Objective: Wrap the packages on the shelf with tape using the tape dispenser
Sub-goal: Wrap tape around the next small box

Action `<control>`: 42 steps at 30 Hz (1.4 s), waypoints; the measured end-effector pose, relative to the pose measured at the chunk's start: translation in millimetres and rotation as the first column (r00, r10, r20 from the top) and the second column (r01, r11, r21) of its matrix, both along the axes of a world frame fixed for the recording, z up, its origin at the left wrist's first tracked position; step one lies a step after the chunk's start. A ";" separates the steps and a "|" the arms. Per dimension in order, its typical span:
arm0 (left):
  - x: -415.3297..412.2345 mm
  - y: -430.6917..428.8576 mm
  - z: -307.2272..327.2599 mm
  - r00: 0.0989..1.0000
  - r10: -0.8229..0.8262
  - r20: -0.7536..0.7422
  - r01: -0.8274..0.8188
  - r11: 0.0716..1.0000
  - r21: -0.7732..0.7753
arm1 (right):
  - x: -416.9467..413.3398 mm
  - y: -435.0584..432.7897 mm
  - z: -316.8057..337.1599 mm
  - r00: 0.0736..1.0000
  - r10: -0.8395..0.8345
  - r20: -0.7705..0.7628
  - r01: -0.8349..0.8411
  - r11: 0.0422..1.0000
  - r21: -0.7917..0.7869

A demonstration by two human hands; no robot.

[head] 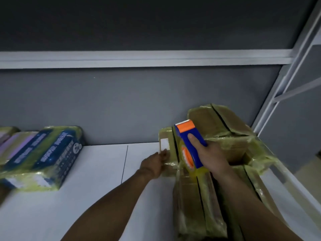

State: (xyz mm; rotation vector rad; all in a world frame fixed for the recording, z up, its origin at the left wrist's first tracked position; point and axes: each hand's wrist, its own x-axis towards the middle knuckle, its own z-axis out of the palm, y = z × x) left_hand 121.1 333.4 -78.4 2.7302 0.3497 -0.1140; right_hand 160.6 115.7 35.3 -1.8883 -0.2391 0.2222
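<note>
Dim grey back wall (121, 105), white upper shelf edge (139, 59), white upright (269, 105) at right

Tape dispenser (190, 145) in my right hand (210, 153): hard plastic, blue body with orange guard, smooth, slight gloss. Cardboard packages (208, 122): brown matt board under yellowish clear tape (189, 220), which I record as glossy and wrinkled. Blue package (52, 153): printed surface, same shiny, crinkled wrap. Shelf board (86, 197): white, smooth, matt. Shelf rail (139, 59): looks like painted metal, pale, satin. Back panel (121, 105): grey, flat matt.
</note>
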 end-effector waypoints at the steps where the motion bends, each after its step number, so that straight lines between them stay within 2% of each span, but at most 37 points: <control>1: -4.5 3.8 1.0 0.999 0.002 -0.037 0.000 0.999 0.033 | 1.8 0.2 -0.8 1.000 0.019 -0.005 -0.019 1.000 0.005; 5: -25.9 14.1 7.5 0.991 0.070 -0.115 -0.062 0.996 0.064 | 2.6 2.8 -1.3 0.998 0.061 0.021 -0.061 0.998 -0.001; 10: -48.4 9.7 22.9 0.977 0.212 -0.009 -0.207 0.962 0.175 | 1.8 5.6 -4.0 0.997 0.072 0.036 -0.071 0.997 -0.019; 12: -55.0 3.4 24.2 0.973 0.229 0.020 -0.226 0.938 0.263 | 1.9 5.3 -3.1 0.995 0.086 0.044 -0.085 0.996 -0.025; 19: -81.3 22.3 25.4 0.931 0.347 0.110 -0.362 0.848 0.388 | 6.4 7.3 0.6 0.994 0.109 0.026 -0.106 0.990 -0.097; 26: -105.7 46.8 37.6 0.894 0.426 0.141 -0.448 0.821 0.354 | -1.3 22.9 1.3 0.981 0.138 0.139 -0.108 0.974 -0.199; 29: -111.1 46.9 34.7 0.904 0.425 0.047 -0.415 0.846 0.335 | -7.2 28.5 1.3 0.969 0.159 0.189 -0.121 0.972 -0.201; 32: -113.0 40.7 25.1 0.883 0.460 -0.091 -0.440 0.880 0.179 | -10.8 30.8 1.1 0.972 0.158 0.174 -0.129 0.978 -0.167; 34: -118.5 33.2 27.5 0.909 0.408 -0.088 -0.403 0.912 0.072 | -13.4 31.4 -0.1 0.971 0.162 0.175 -0.136 0.979 -0.152; 36: -125.9 15.2 33.4 0.917 0.379 0.122 -0.391 0.915 0.098 | -15.4 30.2 -0.9 0.970 0.170 0.176 -0.146 0.979 -0.141; 37: -128.6 0.4 35.6 0.879 0.400 0.261 -0.426 0.904 0.050 | -16.5 29.3 -1.3 0.970 0.174 0.170 -0.152 0.979 -0.135; 38: -131.2 -16.5 40.6 0.832 0.438 0.341 -0.447 0.893 -0.058 | -17.1 29.0 -1.6 0.970 0.174 0.167 -0.154 0.980 -0.128; 39: -132.7 -33.5 45.1 0.813 0.485 0.323 -0.433 0.874 -0.222 | -17.8 28.7 -2.2 0.971 0.168 0.172 -0.148 0.981 -0.124; 40: -132.8 -51.0 49.7 0.822 0.514 0.245 -0.387 0.819 -0.424 | -18.9 28.6 -2.9 0.970 0.160 0.182 -0.139 0.982 -0.124; 41: -130.5 -64.8 50.6 0.852 0.506 0.136 -0.329 0.718 -0.613 | -20.0 28.4 -3.0 0.969 0.153 0.193 -0.131 0.984 -0.120; 42: -127.6 -75.1 49.8 0.894 0.447 0.040 -0.277 0.619 -0.735 | -21.5 27.4 -2.7 0.969 0.149 0.198 -0.130 0.986 -0.108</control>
